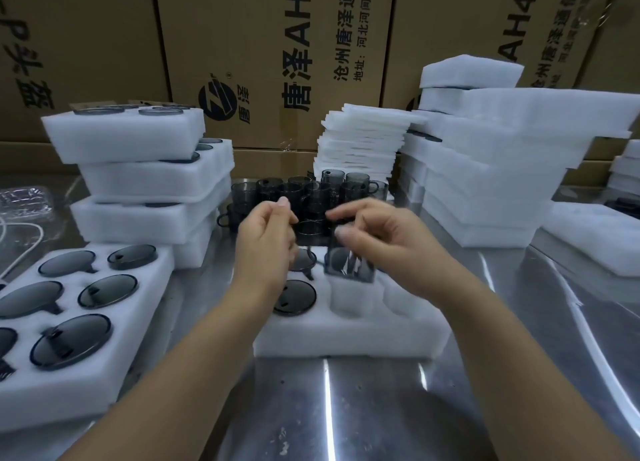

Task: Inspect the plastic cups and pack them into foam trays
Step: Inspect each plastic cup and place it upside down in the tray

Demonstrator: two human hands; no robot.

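As the smoky cup (349,266) hangs just above an empty pocket of the foam tray (346,339), the right hand (384,239) pinches its rim, probably to lower it in straight. The left hand (266,242) hovers beside it, fingers curled; whether it holds anything cannot be told. Loose cups (311,194) crowd the worktop (381,408) behind, and stacked trays (149,180) hem them in.
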